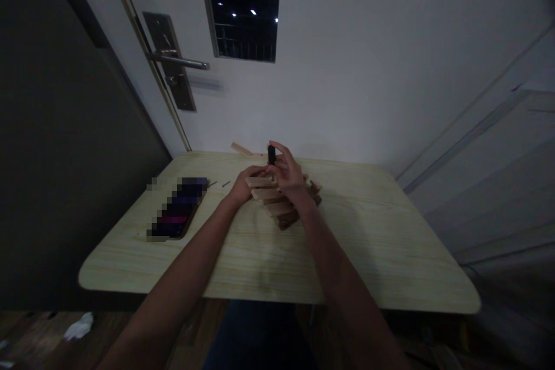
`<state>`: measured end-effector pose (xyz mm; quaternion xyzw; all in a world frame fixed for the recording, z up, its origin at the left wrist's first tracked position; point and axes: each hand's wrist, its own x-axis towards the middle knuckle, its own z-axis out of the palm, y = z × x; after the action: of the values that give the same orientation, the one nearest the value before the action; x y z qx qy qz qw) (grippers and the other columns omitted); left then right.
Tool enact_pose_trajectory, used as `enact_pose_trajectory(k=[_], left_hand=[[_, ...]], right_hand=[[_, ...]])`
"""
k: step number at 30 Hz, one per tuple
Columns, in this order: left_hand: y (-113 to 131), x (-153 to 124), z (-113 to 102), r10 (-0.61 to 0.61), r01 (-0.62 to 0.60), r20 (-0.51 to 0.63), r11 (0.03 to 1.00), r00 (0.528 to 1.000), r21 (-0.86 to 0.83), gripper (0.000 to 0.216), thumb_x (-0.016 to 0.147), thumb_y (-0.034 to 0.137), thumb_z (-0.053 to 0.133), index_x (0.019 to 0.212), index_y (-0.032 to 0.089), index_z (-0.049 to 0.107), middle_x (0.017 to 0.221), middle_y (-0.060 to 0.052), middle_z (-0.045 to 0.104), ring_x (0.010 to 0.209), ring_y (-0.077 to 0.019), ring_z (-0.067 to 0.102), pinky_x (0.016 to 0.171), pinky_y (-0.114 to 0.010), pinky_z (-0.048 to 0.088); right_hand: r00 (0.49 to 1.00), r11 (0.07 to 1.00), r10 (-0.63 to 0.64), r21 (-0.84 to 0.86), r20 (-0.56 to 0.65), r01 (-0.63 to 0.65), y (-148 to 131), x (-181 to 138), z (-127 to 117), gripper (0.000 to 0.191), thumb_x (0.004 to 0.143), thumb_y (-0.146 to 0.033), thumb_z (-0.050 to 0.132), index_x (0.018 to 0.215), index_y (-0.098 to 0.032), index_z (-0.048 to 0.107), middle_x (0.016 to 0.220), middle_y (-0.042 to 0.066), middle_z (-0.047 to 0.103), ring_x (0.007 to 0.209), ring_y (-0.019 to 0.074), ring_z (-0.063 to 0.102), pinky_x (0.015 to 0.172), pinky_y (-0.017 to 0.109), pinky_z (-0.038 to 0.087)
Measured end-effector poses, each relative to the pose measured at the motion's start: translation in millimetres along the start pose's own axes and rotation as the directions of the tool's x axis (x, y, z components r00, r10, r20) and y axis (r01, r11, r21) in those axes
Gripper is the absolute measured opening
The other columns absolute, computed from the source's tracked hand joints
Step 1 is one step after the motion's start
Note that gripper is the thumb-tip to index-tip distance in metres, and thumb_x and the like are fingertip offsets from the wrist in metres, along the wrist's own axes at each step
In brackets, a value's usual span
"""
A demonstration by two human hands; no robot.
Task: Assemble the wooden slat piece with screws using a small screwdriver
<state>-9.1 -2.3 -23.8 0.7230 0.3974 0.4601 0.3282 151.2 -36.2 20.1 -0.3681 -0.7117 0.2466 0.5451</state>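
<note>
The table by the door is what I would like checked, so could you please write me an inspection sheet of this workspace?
Surface: pale wood-grain table with rounded corners.
Things in hand: slatted wooden piece; upright black object, exact kind unclear.
Clutter: phone at left, partly pixelated; two thin pins beside it; loose wooden strip at the far edge.
Hands: right hand holds the black object in its fingers; left hand is at the wooden piece's left side, grip partly hidden.
Cables: nothing clearly seen.
Surroundings: white door with lever handle and dark window; white scrap on the floor.
</note>
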Motion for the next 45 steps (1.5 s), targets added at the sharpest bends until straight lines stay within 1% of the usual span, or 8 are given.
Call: enact_pose_trajectory(k=[5, 13, 20, 29, 33, 36, 40, 45], left_hand=[[-3, 1, 1, -0.011, 0.01, -0.011, 1.0, 1.0, -0.022, 0.033, 0.079, 0.039, 0.062, 0.101, 0.016, 0.074, 0.104, -0.01, 0.074, 0.095, -0.0232, 0.067, 0.09, -0.038, 0.05], [-4, 0, 1, 0.022, -0.022, -0.012, 1.0, 1.0, -0.018, 0.029, 0.081, 0.034, 0.061, 0.101, 0.017, 0.073, 0.107, -0.01, 0.073, 0.098, -0.0228, 0.067, 0.092, -0.038, 0.051], [-2, 0, 0, -0.003, 0.004, -0.006, 0.999, 1.0, 0.052, 0.028, 0.082, 0.032, 0.061, 0.1, 0.016, 0.073, 0.104, -0.01, 0.074, 0.095, -0.0234, 0.068, 0.09, -0.039, 0.052], [-2, -1, -1, 0.008, -0.008, -0.009, 1.0, 1.0, -0.005, 0.032, 0.08, 0.037, 0.061, 0.102, 0.017, 0.073, 0.108, -0.01, 0.073, 0.1, -0.0242, 0.067, 0.094, -0.04, 0.05], [-1, -2, 0, 0.003, -0.004, -0.01, 0.999, 1.0, -0.036, 0.036, 0.078, 0.04, 0.063, 0.104, 0.016, 0.073, 0.109, -0.012, 0.073, 0.099, -0.0252, 0.067, 0.093, -0.04, 0.051], [1, -2, 0, -0.004, 0.004, 0.001, 1.0, 1.0, -0.013, 0.036, 0.079, 0.04, 0.063, 0.104, 0.016, 0.074, 0.106, -0.011, 0.074, 0.097, -0.0246, 0.067, 0.091, -0.039, 0.051], [5, -3, -2, -0.002, 0.001, 0.021, 1.0, 1.0, 0.028, 0.035, 0.082, 0.039, 0.06, 0.104, 0.016, 0.074, 0.106, -0.012, 0.073, 0.098, -0.0251, 0.067, 0.093, -0.041, 0.05], [8, -3, -3, 0.017, -0.018, 0.017, 0.999, 1.0, 0.036, 0.034, 0.082, 0.038, 0.06, 0.103, 0.017, 0.074, 0.109, -0.011, 0.073, 0.101, -0.0255, 0.067, 0.095, -0.041, 0.05]], right_hand=[[1.0, 1.0, -0.02, 0.006, -0.013, 0.02, -5, 1, -1, 0.054, 0.087, -0.028, 0.058, 0.14, -0.029, 0.045, 0.117, 0.006, 0.063, 0.083, 0.0189, 0.068, 0.075, 0.034, 0.06], [0.995, 0.995, -0.098, -0.025, 0.026, 0.099, -8, -1, -2, 0.047, 0.094, -0.027, 0.044, 0.141, -0.032, 0.041, 0.127, 0.005, 0.061, 0.101, 0.0178, 0.066, 0.089, 0.033, 0.057], [0.994, 0.991, -0.108, -0.087, -0.036, 0.104, -1, 1, 0, 0.044, 0.087, -0.025, 0.055, 0.13, -0.03, 0.046, 0.126, 0.005, 0.061, 0.095, 0.0206, 0.065, 0.084, 0.034, 0.058], [0.993, 0.979, -0.114, -0.173, -0.017, 0.109, -12, -2, -3, 0.047, 0.089, -0.021, 0.052, 0.134, -0.031, 0.045, 0.129, 0.005, 0.059, 0.109, 0.0222, 0.062, 0.1, 0.039, 0.052], [0.999, 0.995, -0.047, -0.089, 0.015, 0.048, -7, -3, -2, 0.049, 0.09, -0.024, 0.051, 0.138, -0.033, 0.04, 0.122, 0.005, 0.063, 0.102, 0.0215, 0.066, 0.09, 0.038, 0.058], [0.999, 0.996, -0.014, -0.09, -0.036, 0.011, -5, -2, -1, 0.05, 0.087, -0.024, 0.056, 0.134, -0.033, 0.043, 0.115, 0.005, 0.064, 0.094, 0.0219, 0.066, 0.082, 0.038, 0.06], [0.997, 0.993, -0.018, -0.121, -0.077, 0.009, -8, -3, -2, 0.049, 0.085, -0.022, 0.06, 0.131, -0.028, 0.046, 0.115, 0.006, 0.064, 0.092, 0.0207, 0.065, 0.083, 0.037, 0.059], [0.998, 0.995, -0.057, -0.087, -0.003, 0.056, -11, -4, -2, 0.048, 0.09, -0.019, 0.05, 0.137, -0.028, 0.042, 0.113, 0.006, 0.065, 0.092, 0.0189, 0.065, 0.083, 0.036, 0.059]])
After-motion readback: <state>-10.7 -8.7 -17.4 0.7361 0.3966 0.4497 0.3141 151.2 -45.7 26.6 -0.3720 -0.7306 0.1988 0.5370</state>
